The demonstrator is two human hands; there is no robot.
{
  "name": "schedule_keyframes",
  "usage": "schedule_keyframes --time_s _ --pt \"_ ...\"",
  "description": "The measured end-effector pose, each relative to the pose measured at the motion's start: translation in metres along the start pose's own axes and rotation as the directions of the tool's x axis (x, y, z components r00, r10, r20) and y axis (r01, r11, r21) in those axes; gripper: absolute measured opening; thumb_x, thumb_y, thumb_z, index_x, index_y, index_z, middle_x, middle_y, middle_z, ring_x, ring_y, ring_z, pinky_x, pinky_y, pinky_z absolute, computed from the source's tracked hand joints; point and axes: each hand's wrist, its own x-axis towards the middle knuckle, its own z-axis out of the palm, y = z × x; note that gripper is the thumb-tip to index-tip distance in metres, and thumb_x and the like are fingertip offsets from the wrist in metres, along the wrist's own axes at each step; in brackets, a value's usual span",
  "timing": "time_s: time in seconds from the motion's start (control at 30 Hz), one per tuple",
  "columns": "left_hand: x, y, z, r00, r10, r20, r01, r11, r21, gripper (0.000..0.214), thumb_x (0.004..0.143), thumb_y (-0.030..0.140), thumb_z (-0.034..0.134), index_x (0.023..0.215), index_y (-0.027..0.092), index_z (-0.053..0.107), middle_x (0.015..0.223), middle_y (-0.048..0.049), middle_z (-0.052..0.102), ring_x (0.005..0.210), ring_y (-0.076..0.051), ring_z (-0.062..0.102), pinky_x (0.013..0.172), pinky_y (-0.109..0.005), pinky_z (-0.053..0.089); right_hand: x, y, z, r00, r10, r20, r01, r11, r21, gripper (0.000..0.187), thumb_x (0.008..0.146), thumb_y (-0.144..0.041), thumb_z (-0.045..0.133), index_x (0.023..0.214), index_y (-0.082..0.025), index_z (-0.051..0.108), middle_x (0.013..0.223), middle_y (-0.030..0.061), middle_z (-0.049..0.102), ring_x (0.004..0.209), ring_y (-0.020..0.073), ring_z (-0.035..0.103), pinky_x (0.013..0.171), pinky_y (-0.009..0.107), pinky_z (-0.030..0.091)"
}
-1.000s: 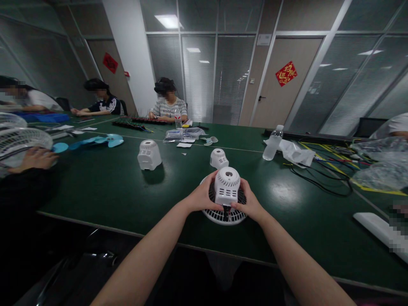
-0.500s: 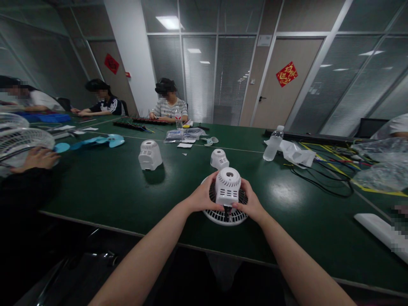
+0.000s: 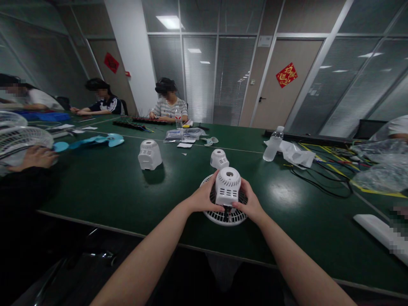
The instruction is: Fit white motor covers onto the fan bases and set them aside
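Note:
A white fan motor housing (image 3: 228,187) with vent slots is held between my two hands, over a round white fan grille (image 3: 234,219) lying on the table. My left hand (image 3: 204,195) grips its left side and my right hand (image 3: 250,199) its right side, thumbs at the lower front edge. Dark parts, perhaps wiring, show just below that edge. Whether the housing is seated on the grille cannot be made out. Right behind it stands a second, smaller-looking white housing (image 3: 219,158). A third white housing (image 3: 149,154) stands farther left.
On the green table (image 3: 105,182) are blue fan blades (image 3: 102,139), a clear bottle (image 3: 274,144), black cables (image 3: 321,182) and plastic bags (image 3: 379,165). At left, another person's hand (image 3: 38,157) rests by a fan grille (image 3: 22,140). A white bar-shaped part (image 3: 379,231) lies right.
Almost nothing differs. My hands stay on the housing in the same place; the grille's left rim shows slightly more beside my left hand.

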Motion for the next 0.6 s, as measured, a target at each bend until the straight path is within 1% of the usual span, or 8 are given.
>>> schedule_keyframes --time_s 0.2,0.4,0.5,0.6 --pt "0.0008 -0.0034 0.0006 0.999 -0.04 0.008 0.04 0.999 0.004 0.142 0.056 0.049 0.089 0.158 0.028 -0.007 0.163 -0.018 0.023 0.148 -0.042 0.026 0.119 -0.063 0.021 -0.0001 -0.0004 0.0009 1.0 -0.002 -0.002 0.002 1.0 -0.011 0.099 0.071 -0.061 0.078 0.151 -0.027 0.031 0.151 0.0151 0.045 0.139 0.0381 0.044 0.116 0.057 0.033" --pt "0.0004 0.0009 0.0 0.998 -0.056 -0.02 0.056 0.998 -0.013 0.14 0.055 0.046 0.09 0.159 0.032 -0.002 0.161 -0.0158 0.027 0.147 -0.043 0.028 0.117 -0.065 0.023 0.0005 0.0026 -0.0012 1.0 -0.015 0.005 0.015 1.0 -0.014 0.099 0.072 -0.065 0.075 0.151 -0.027 0.03 0.151 0.0153 0.045 0.139 0.0381 0.044 0.115 0.057 0.034" --pt "0.0007 0.0019 0.0007 0.998 -0.052 -0.034 0.051 0.998 -0.027 0.139 0.054 0.044 0.09 0.159 0.031 0.0 0.161 -0.016 0.028 0.147 -0.042 0.029 0.117 -0.065 0.024 0.0009 0.0031 -0.0014 1.0 -0.014 0.009 0.014 1.0 -0.022 0.099 0.072 -0.065 0.075 0.151 -0.027 0.03 0.151 0.0151 0.045 0.138 0.0377 0.046 0.114 0.057 0.036" --pt "0.0016 0.0005 0.0023 0.998 -0.024 -0.054 0.021 0.999 -0.046 0.14 0.053 0.043 0.091 0.159 0.03 0.001 0.162 -0.0158 0.027 0.148 -0.041 0.028 0.119 -0.062 0.024 0.0011 0.0031 -0.0002 1.0 -0.02 -0.008 0.02 1.0 -0.018 0.097 0.073 -0.066 0.074 0.15 -0.027 0.031 0.15 0.0152 0.046 0.136 0.0378 0.047 0.114 0.056 0.036"
